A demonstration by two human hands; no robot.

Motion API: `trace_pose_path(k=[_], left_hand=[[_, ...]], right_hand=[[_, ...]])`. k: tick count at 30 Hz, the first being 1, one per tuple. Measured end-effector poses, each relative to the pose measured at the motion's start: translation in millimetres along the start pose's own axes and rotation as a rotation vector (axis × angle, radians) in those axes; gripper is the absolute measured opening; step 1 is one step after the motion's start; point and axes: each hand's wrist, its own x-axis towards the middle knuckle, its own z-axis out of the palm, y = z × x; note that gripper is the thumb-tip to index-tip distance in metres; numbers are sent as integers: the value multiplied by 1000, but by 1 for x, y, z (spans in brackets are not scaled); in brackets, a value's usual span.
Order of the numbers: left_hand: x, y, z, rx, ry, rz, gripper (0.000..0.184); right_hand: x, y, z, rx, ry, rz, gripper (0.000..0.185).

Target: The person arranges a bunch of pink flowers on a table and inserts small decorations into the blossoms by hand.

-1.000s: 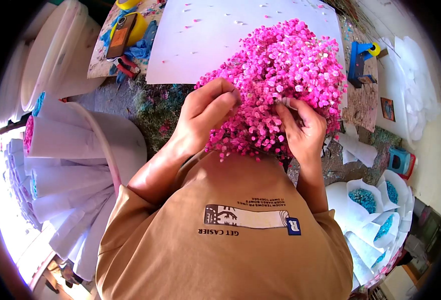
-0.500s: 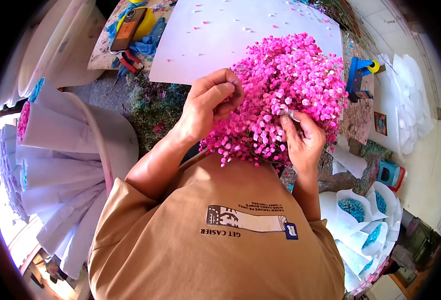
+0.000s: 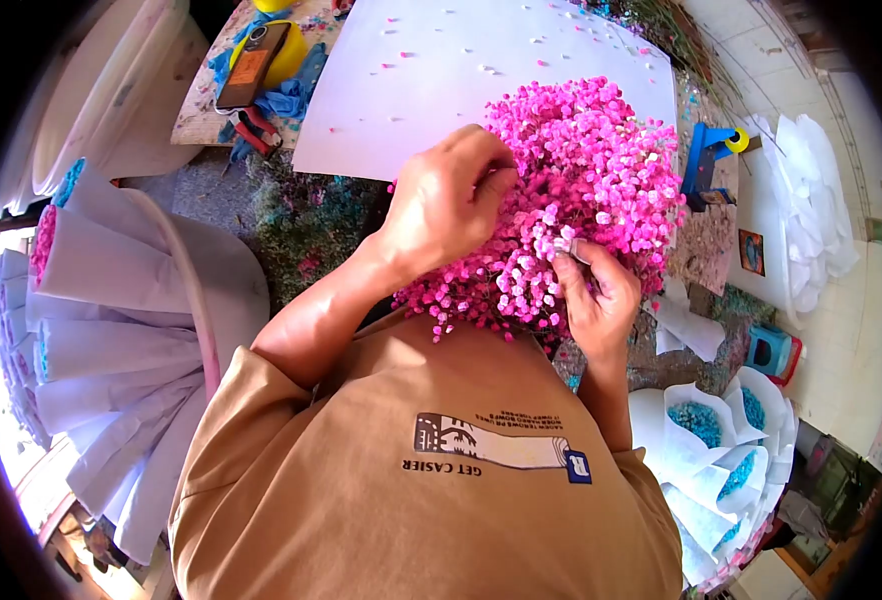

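Note:
A large bunch of small pink flowers [image 3: 601,150] fills the space in front of my chest, over the near edge of a white sheet [image 3: 391,110]. My left hand [image 3: 451,200] is at the bunch's left side, its fingers curled together; whatever they may hold is hidden. At the lower middle of the bunch, my right hand [image 3: 599,290] pinches a few pale pink blossoms between thumb and forefinger. The stems below are mostly hidden by the blossoms.
At the upper left lie a phone [image 3: 253,66], yellow tape [image 3: 287,62] and red-handled pliers [image 3: 257,131]. A blue tape dispenser [image 3: 699,160] stands at the right. White-wrapped bunches fill a tub [image 3: 216,270] at the left; wrapped blue flowers [image 3: 696,424] are at the lower right.
My left hand has moved right and turned its back more upward over the bunch. My right hand stays pinched at the blossoms. The whole view has shifted slightly.

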Motion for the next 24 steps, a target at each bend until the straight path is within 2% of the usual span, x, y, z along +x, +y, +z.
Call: trace_pose_path(k=[1,2,4,5,8,9,10,12,13,14,16,21,24], left_hand=[[0,2,-2,-177,-20,-106,13],[0,6,-4,-356,34,-129,8],[0,11,-23,-888,-47,-416,16],[0,13,-29,-1057,-125,-419,23],[-7,27,-37,-869,-311,-443,22],[-8,30,-24,-821,-288,-311,16],[-16,33,-28,-729,-384,-409,19],[-19,45,-27,-321,-372,-175,27],[-22,42,-18,-157,-254,-7,34],[-24,42,-13,-160,-250,-8,34],[-28,44,-6,20,-104,94,32],[-29,40,5,77,-52,105,31],[-27,35,8,70,-74,83,23]], right_hand=[[-1,2,0,-3,-1,6,16],[-2,6,1,16,13,12,17],[-3,9,1,29,28,20,17],[-3,8,1,38,19,44,17],[-4,15,3,60,20,49,16],[-3,14,4,52,39,28,16],[-2,12,5,44,59,7,16],[-1,12,6,48,59,-2,16],[-1,11,6,54,64,-8,15],[-1,11,5,51,60,-10,15],[-1,9,4,45,35,14,15],[-3,5,3,55,18,51,15],[-2,4,3,53,20,33,15]])
